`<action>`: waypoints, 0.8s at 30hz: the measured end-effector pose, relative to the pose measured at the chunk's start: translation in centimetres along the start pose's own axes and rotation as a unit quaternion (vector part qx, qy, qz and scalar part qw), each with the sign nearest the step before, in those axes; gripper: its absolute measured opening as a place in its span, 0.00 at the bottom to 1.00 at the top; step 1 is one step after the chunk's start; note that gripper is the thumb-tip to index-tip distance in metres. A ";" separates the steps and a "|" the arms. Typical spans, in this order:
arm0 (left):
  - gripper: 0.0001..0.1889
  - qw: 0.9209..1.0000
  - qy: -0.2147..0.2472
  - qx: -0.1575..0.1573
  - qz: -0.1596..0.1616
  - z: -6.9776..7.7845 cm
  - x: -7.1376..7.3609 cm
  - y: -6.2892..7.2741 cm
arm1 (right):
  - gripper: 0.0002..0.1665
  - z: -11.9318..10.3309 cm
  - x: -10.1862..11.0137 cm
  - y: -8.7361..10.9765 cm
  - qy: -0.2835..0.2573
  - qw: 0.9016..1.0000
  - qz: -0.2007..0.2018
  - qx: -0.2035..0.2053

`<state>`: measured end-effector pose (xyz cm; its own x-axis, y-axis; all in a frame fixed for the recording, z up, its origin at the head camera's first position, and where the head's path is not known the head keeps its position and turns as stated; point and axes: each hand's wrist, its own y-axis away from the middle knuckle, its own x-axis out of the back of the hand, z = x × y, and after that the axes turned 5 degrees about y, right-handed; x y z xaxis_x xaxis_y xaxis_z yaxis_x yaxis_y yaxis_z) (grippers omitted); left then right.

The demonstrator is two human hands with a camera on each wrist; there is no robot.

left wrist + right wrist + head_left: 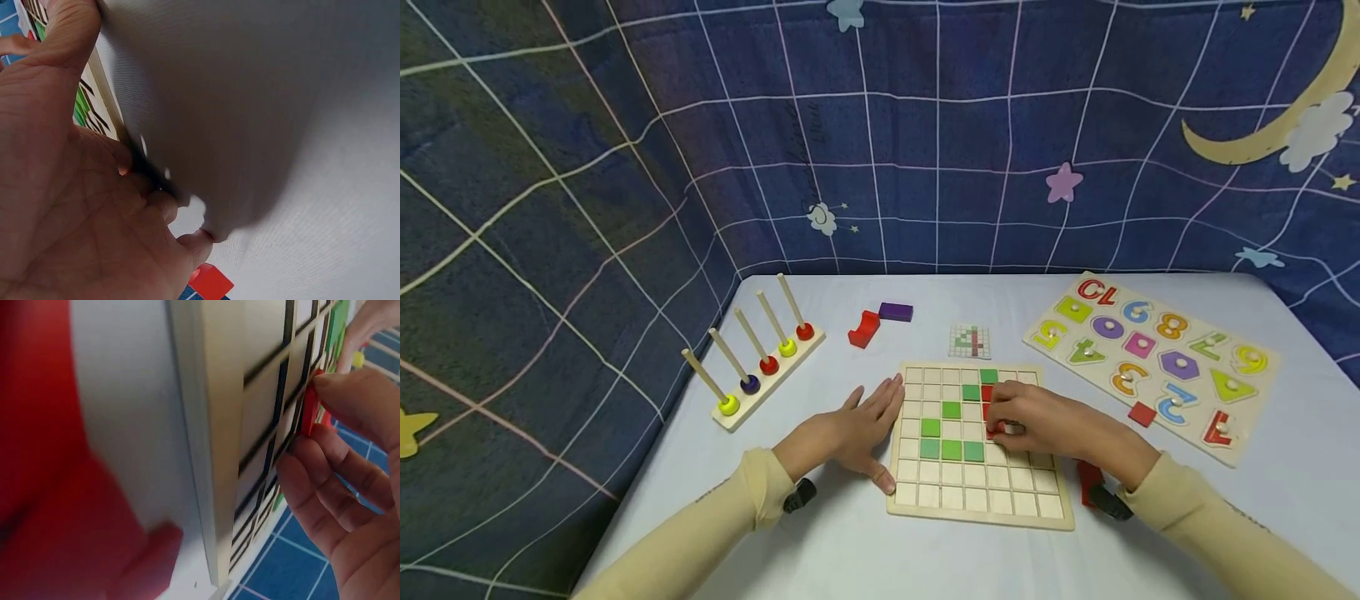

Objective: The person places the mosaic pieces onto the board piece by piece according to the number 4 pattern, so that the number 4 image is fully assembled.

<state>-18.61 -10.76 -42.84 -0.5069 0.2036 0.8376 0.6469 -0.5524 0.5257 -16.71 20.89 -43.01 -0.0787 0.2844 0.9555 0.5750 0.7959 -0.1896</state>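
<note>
Above white cloth [820,558], a red tile [310,409] is pinched by the right hand [1030,417] (left hand [867,429] spread against board [977,500]).

Head view: the right hand [1037,417] hid several cells of the grid board [992,502] at centre right and part of the red tiles [987,390]. Lower right, a red block [1087,483] was partly covered by the wrist. Near centre, the card's [970,342] fine detail was too small to tell. Right wrist view: red shapes [37,425] at left were blurred and cropped. Left wrist view: left edge cut the left hand [87,206].
</note>
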 end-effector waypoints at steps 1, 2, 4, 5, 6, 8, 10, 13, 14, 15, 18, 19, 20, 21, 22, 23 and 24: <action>0.78 1.000 0.000 0.002 -0.001 0.1 -0.1 0.0 | 0.05 -0.1 -0.3 0.0 0.001 1.000 0.007 0.003; 0.78 1.000 -0.001 0.002 -0.002 0.0 -0.2 0.0 | 0.05 -0.2 -0.4 0.1 0.002 1.000 0.012 0.005; 0.79 1.000 0.000 0.000 0.001 -0.1 -0.4 -0.1 | 0.05 -0.4 -0.6 0.1 0.010 1.000 0.019 0.006; 0.78 1.000 0.004 0.001 0.000 0.0 -0.3 -0.1 | 0.04 -0.5 -0.6 0.2 0.013 1.000 0.020 0.005; 0.79 1.000 0.006 -0.003 0.002 -0.1 -0.5 -0.2 | 0.05 -0.5 -0.6 0.2 0.016 1.000 0.021 0.001; 0.80 1.000 0.003 -0.012 0.006 -0.4 -0.7 -0.5 | 0.05 -0.6 -0.5 0.3 0.016 1.000 0.019 -0.005; 0.80 1.000 0.001 -0.014 0.007 -0.5 -0.6 -0.6 | 0.05 -0.6 -0.4 0.4 0.012 1.000 0.018 -0.008; 0.79 1.000 0.001 -0.008 0.001 -0.2 -0.2 -0.4 | 0.04 -0.7 -0.3 0.4 0.005 1.000 0.014 -0.011; 0.79 1.000 0.002 -0.003 -0.002 0.0 0.0 -0.1 | 0.04 -0.7 -0.3 0.4 0.005 1.000 0.014 -0.011; 0.78 1.000 0.002 -0.002 -0.004 0.1 0.1 0.0 | 0.04 -0.7 -0.3 0.4 0.006 1.000 0.013 -0.012; 0.76 1.000 -0.007 0.002 -0.004 0.4 0.3 0.2 | 0.04 -0.7 -0.4 0.5 0.016 1.000 0.014 -0.013; 0.76 1.000 -0.010 0.002 -0.003 0.4 0.4 0.3 | 0.04 -0.7 -0.3 0.5 0.019 1.000 0.015 -0.013; 0.76 1.000 -0.013 0.001 -0.001 0.4 0.4 0.3 | 0.04 -0.7 -0.3 0.5 0.021 1.000 0.015 -0.013; 0.75 1.000 -0.014 0.001 -0.001 0.4 0.4 0.3 | 0.04 -0.7 -0.3 0.5 0.023 1.000 0.015 -0.012; 0.75 1.000 -0.014 0.000 0.001 0.4 0.4 0.3 | 0.04 -0.7 -0.3 0.5 0.023 1.000 0.015 -0.012; 0.75 1.000 -0.014 -0.001 0.002 0.3 0.3 0.2 | 0.04 -0.7 -0.3 0.5 0.022 1.000 0.015 -0.012; 0.76 1.000 -0.013 -0.002 0.002 0.3 0.3 0.2 | 0.04 -0.7 -0.3 0.5 0.021 1.000 0.014 -0.011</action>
<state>-18.48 -10.57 -42.42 -0.4897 0.2215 0.8433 0.6462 -0.5571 0.5216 -15.82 20.82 -43.18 -0.0287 0.2826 0.9588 0.5938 0.7764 -0.2111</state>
